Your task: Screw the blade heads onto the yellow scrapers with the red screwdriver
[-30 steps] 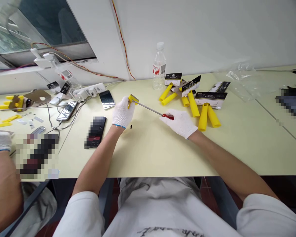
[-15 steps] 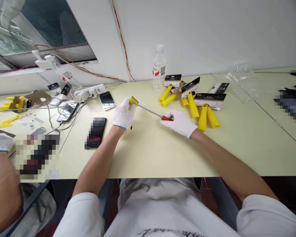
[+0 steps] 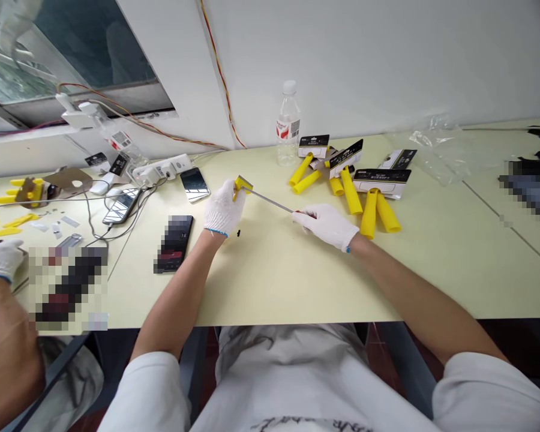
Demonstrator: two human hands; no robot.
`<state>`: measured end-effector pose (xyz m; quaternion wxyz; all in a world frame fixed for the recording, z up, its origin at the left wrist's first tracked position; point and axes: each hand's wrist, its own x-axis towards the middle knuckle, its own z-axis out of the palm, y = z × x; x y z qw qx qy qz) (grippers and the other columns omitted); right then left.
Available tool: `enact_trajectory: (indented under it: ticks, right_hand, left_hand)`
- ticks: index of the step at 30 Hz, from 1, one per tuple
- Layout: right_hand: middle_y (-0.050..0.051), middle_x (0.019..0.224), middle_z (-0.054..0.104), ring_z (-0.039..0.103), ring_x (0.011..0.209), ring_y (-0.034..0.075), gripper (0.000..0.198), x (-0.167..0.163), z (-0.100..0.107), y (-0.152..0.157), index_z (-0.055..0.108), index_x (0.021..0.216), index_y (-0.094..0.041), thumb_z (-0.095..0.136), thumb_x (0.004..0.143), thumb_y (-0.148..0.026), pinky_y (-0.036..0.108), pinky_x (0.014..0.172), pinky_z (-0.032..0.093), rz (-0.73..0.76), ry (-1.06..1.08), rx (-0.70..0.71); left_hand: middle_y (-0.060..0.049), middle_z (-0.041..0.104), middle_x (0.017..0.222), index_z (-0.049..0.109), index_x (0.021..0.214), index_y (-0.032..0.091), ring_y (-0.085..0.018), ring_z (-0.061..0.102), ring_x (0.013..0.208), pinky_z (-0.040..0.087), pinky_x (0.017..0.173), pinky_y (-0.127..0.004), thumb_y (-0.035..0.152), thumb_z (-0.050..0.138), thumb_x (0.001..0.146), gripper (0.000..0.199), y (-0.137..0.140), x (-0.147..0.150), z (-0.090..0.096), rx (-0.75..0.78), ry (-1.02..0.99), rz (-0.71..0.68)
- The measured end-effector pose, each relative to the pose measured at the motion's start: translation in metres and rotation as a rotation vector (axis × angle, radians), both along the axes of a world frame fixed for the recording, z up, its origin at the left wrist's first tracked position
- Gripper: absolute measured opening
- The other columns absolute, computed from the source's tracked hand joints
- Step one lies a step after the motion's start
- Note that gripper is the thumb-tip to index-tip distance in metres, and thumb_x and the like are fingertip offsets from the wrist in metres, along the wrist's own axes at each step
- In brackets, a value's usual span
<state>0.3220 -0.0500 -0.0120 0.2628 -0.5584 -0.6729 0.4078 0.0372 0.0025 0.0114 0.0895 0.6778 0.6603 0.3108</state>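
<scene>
My left hand (image 3: pixel 225 208), in a white knit glove with a blue cuff edge, is closed on a small yellow scraper head (image 3: pixel 242 184) with a metal edge. My right hand (image 3: pixel 326 225), gloved alike, wraps round the handle of a screwdriver (image 3: pixel 272 202). Only a bit of red handle shows past the fingers. The long shaft points left and its tip meets the yellow piece; the exact contact is too small to make out. On the table below my left hand lies a tiny black part (image 3: pixel 238 233), perhaps a screw.
Yellow tubular handles (image 3: pixel 351 193) with black-and-white cards lie right of a clear bottle (image 3: pixel 288 129). A dark phone (image 3: pixel 175 243), another phone (image 3: pixel 195 183) and a power strip (image 3: pixel 180 164) are on the left. A co-worker's gloved hand (image 3: pixel 2 259) rests at the left edge.
My right fingers have closed further over the red handle, covering most of it. My left hand keeps the yellow piece in place. The co-worker's hand has come slightly further into view.
</scene>
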Motion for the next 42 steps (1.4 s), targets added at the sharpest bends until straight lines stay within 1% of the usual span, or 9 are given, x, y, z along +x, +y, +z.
enact_trajectory:
  ticks: [3, 5, 11, 15, 19, 25, 29, 35, 42]
  right_hand:
    - [-0.002, 0.066, 0.056, 0.028, 0.047, 0.011, 0.052, 0.004, 0.005, 0.001, 0.07, 0.092, -0.023, 0.072, 0.1, -0.074, 0.03, 0.047, 0.02, 0.014, 0.227, -0.358]
    - [-0.005, 0.066, 0.055, 0.026, 0.046, 0.01, 0.048, 0.005, 0.005, 0.001, 0.068, 0.099, -0.024, 0.082, 0.093, -0.07, 0.028, 0.045, 0.017, -0.003, 0.27, -0.414]
    - [0.004, 0.089, 0.077, 0.068, 0.077, 0.022, 0.024, 0.0, -0.009, 0.001, 0.068, 0.09, -0.024, 0.085, 0.089, -0.042, 0.033, 0.073, 0.052, -0.145, -0.064, 0.228]
    - [0.012, 0.1, 0.081, 0.074, 0.093, 0.03, 0.022, -0.004, -0.014, -0.001, 0.078, 0.094, -0.022, 0.071, 0.104, -0.041, 0.039, 0.084, 0.053, -0.11, -0.288, 0.492]
    - [0.013, 0.101, 0.083, 0.074, 0.094, 0.031, 0.027, -0.004, -0.009, -0.001, 0.082, 0.1, -0.022, 0.067, 0.107, -0.043, 0.04, 0.084, 0.052, -0.108, -0.283, 0.472]
    - [0.004, 0.081, 0.076, 0.065, 0.072, 0.021, 0.044, 0.001, -0.008, 0.003, 0.069, 0.085, -0.023, 0.071, 0.102, -0.063, 0.033, 0.068, 0.049, -0.045, -0.006, 0.004]
    - [0.006, 0.1, 0.083, 0.073, 0.088, 0.024, 0.027, 0.0, -0.014, 0.004, 0.073, 0.098, -0.023, 0.087, 0.087, -0.044, 0.035, 0.082, 0.056, -0.135, -0.032, 0.189]
    - [0.012, 0.105, 0.085, 0.077, 0.099, 0.032, 0.019, -0.006, -0.015, -0.005, 0.08, 0.097, -0.023, 0.074, 0.104, -0.04, 0.04, 0.087, 0.055, -0.114, -0.237, 0.534]
    - [0.011, 0.1, 0.084, 0.076, 0.092, 0.03, 0.027, -0.005, -0.01, -0.007, 0.082, 0.099, -0.023, 0.067, 0.11, -0.044, 0.038, 0.082, 0.05, -0.064, -0.304, 0.499]
  left_hand:
    - [-0.009, 0.075, 0.101, 0.054, 0.096, 0.024, -0.028, 0.072, 0.107, 0.052, 0.091, -0.035, 0.029, 0.066, 0.104, 0.015, 0.0, 0.001, -0.001, 0.016, -0.003, -0.017]
    - [-0.01, 0.076, 0.104, 0.055, 0.098, 0.024, -0.028, 0.073, 0.106, 0.052, 0.091, -0.034, 0.03, 0.064, 0.105, 0.013, 0.0, 0.0, -0.003, 0.028, 0.005, -0.029]
    - [-0.008, 0.069, 0.091, 0.053, 0.096, 0.025, -0.031, 0.072, 0.104, 0.049, 0.09, -0.034, 0.033, 0.062, 0.106, 0.016, 0.001, -0.006, -0.007, 0.018, -0.003, 0.003]
    - [-0.005, 0.061, 0.081, 0.054, 0.096, 0.025, -0.03, 0.071, 0.098, 0.048, 0.088, -0.034, 0.032, 0.063, 0.105, 0.015, 0.001, -0.008, -0.008, 0.015, -0.011, 0.009]
    - [-0.005, 0.062, 0.082, 0.055, 0.097, 0.025, -0.029, 0.071, 0.099, 0.049, 0.089, -0.033, 0.034, 0.062, 0.106, 0.016, -0.001, -0.007, -0.005, 0.01, -0.008, 0.007]
    - [-0.009, 0.075, 0.098, 0.054, 0.097, 0.025, -0.029, 0.073, 0.106, 0.049, 0.088, -0.032, 0.031, 0.064, 0.105, 0.014, -0.001, -0.004, -0.003, 0.026, -0.006, -0.006]
    - [-0.01, 0.075, 0.1, 0.052, 0.095, 0.024, -0.029, 0.074, 0.106, 0.049, 0.088, -0.031, 0.028, 0.065, 0.104, 0.016, 0.0, -0.003, -0.003, 0.033, -0.021, 0.002]
    - [-0.008, 0.068, 0.086, 0.054, 0.093, 0.025, -0.032, 0.073, 0.106, 0.049, 0.089, -0.034, 0.03, 0.066, 0.105, 0.018, 0.0, -0.005, -0.004, -0.003, -0.055, 0.019]
    - [-0.004, 0.066, 0.081, 0.059, 0.097, 0.024, -0.027, 0.072, 0.092, 0.046, 0.083, -0.033, 0.033, 0.065, 0.109, 0.016, -0.001, -0.006, -0.005, -0.014, -0.001, 0.016]
